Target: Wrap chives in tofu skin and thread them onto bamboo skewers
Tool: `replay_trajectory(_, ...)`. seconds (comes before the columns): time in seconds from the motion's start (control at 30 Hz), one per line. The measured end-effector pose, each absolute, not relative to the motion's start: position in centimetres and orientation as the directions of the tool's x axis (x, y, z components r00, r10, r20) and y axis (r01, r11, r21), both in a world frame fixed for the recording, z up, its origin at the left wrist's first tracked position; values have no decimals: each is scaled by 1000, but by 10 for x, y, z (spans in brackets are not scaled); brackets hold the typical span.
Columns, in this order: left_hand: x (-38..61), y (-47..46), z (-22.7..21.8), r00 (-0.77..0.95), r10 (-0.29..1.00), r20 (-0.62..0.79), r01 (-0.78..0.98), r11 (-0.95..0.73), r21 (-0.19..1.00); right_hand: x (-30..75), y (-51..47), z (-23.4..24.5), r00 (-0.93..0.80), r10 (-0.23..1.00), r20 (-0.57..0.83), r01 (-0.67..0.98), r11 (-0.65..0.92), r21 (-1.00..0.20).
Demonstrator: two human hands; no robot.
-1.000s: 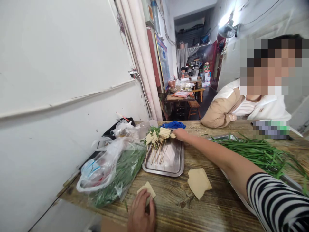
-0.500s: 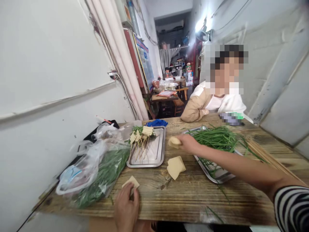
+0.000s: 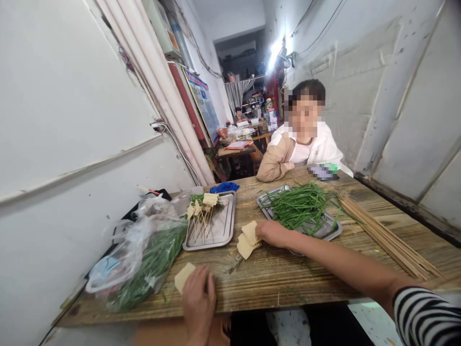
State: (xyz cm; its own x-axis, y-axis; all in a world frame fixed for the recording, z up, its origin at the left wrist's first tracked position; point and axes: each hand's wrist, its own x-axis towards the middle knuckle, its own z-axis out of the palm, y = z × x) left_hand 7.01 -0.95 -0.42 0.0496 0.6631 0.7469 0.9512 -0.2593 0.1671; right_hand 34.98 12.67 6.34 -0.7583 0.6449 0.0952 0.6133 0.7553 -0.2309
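My right hand [image 3: 271, 233] reaches across the table, fingers pinched on the edge of a small pile of pale yellow tofu-skin sheets [image 3: 247, 244]. Near the front edge, my left hand [image 3: 199, 294] has its fingers bent over the edge of a single tofu-skin sheet [image 3: 183, 278]; its fingertips are partly hidden. Beyond lies a metal tray [image 3: 227, 221] with skewered tofu-skin rolls [image 3: 210, 199] and greens. Behind my right hand, a second metal tray [image 3: 335, 231] bears a heap of long green chives [image 3: 298, 204].
Bare bamboo skewers [image 3: 387, 235] lie at the right. Plastic bags [image 3: 139, 245], one full of greens, crowd the left side by the wall. A blue cloth [image 3: 225, 187] sits at the back. Across the table a person [image 3: 275, 156] sits with arms on it, near a blurred-out object [image 3: 323, 171].
My right hand has come down from above the table to the tofu-skin pile, bringing the piece it held. My left hand has shifted slightly right on its sheet. The view has turned rightward.
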Motion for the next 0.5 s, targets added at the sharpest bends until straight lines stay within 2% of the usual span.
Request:
replay_trajectory(0.07,100,-6,-3,122,715,689,915,-350,202,349,126,61,-759,643,99,605,754,-257)
replay_trajectory(0.17,136,8,-1,256,752,607,876,-446,183,348,128,57,-725,675,140,615,725,-309)
replay_trajectory(0.4,156,55,9,387,781,491,873,-481,76,357,136,77,-460,857,234,707,513,-487)
replay_trajectory(0.5,151,62,13,408,780,475,864,-497,74,363,110,84,-428,851,306,671,525,-523)
